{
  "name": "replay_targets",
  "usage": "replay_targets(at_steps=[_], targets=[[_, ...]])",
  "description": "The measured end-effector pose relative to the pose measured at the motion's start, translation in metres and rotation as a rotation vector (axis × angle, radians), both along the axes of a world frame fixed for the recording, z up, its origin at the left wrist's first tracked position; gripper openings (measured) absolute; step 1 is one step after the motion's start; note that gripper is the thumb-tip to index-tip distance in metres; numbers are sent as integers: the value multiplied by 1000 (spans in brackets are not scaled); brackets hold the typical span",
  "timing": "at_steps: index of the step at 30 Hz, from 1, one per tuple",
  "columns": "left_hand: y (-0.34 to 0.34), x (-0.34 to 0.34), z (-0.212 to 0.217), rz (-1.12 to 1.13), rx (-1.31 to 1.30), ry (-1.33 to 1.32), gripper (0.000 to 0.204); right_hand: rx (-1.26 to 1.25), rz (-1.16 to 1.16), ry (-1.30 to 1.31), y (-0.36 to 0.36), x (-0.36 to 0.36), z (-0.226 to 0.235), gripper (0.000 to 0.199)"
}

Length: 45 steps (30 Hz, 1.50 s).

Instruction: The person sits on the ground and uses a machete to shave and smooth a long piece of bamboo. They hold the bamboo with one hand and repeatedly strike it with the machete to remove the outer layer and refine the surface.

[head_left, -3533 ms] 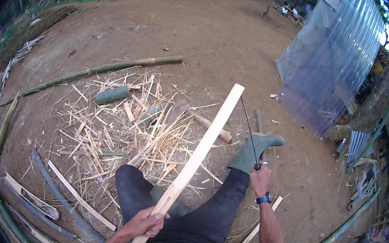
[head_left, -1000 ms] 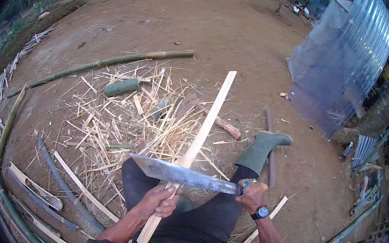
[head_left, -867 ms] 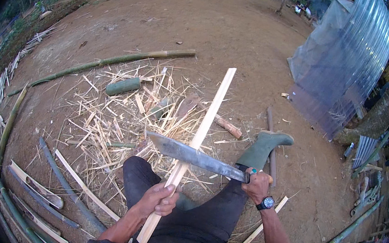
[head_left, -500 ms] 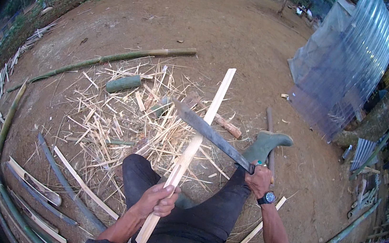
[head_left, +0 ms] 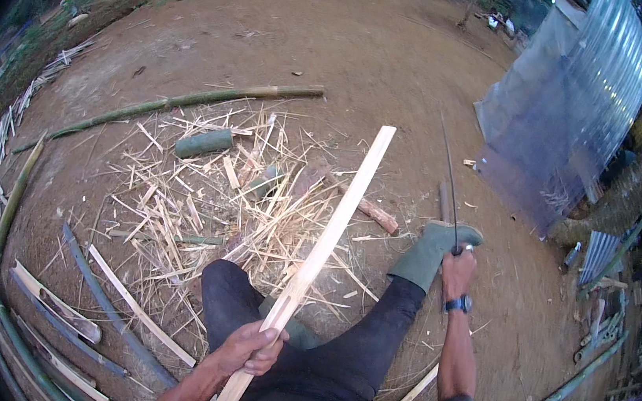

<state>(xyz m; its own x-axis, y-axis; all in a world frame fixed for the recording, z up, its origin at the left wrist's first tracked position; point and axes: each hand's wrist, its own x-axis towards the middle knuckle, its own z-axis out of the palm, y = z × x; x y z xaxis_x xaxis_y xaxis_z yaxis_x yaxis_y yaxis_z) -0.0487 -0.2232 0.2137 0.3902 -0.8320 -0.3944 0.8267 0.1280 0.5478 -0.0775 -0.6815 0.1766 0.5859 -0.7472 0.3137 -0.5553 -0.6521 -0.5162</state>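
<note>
My left hand (head_left: pixel 250 348) is wrapped round the lower part of a pale split bamboo strip (head_left: pixel 331 233). The strip slants up and away to the right over my lap, its far end above the ground. In my right hand (head_left: pixel 458 272), closed on its handle, is a machete (head_left: pixel 452 180). Its blade points away from me and shows nearly edge-on as a thin dark line, apart from the strip. That hand is beside the green rubber boot (head_left: pixel 424 252) on my right foot. Below the strip lies a heap of bamboo shavings (head_left: pixel 203 195).
A green bamboo pole (head_left: pixel 190 95) lies beyond the shavings, with a short bamboo section (head_left: pixel 203 142) nearer. Split bamboo pieces (head_left: pixel 56 305) and long poles lie at the left. Another green pole (head_left: pixel 552 397) is at the right, and a corrugated sheet (head_left: pixel 569 110) stands behind it.
My right hand has swung the machete off the strip, outward to the right and forward; its blade has turned edge-on. The strip has shifted slightly to the right at its far end.
</note>
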Motion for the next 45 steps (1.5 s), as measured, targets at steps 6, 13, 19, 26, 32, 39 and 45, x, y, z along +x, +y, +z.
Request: replay_targets(at_steps=[6,13,19,26,32,39,45], targets=[[-28,19,5,8,166,-219,27,-292,517,222,92,-72,-25,28],[-31,18,14,-16,194,-255,23,-300,655,290,93,-60,-10,38],[-27,17,13,0,200,-237,24,-308,690,222,101,-58,-6,32],[-25,16,14,-4,189,-239,26,-326,614,206,99,-49,-13,26],[-20,13,17,-41,213,-255,25,-324,470,248,71,-36,-24,26],[-14,12,16,-41,227,-210,24,-347,570,233,81,-35,-15,26],[0,1,6,-114,204,-200,23,-105,41,178,4,2,-28,21]])
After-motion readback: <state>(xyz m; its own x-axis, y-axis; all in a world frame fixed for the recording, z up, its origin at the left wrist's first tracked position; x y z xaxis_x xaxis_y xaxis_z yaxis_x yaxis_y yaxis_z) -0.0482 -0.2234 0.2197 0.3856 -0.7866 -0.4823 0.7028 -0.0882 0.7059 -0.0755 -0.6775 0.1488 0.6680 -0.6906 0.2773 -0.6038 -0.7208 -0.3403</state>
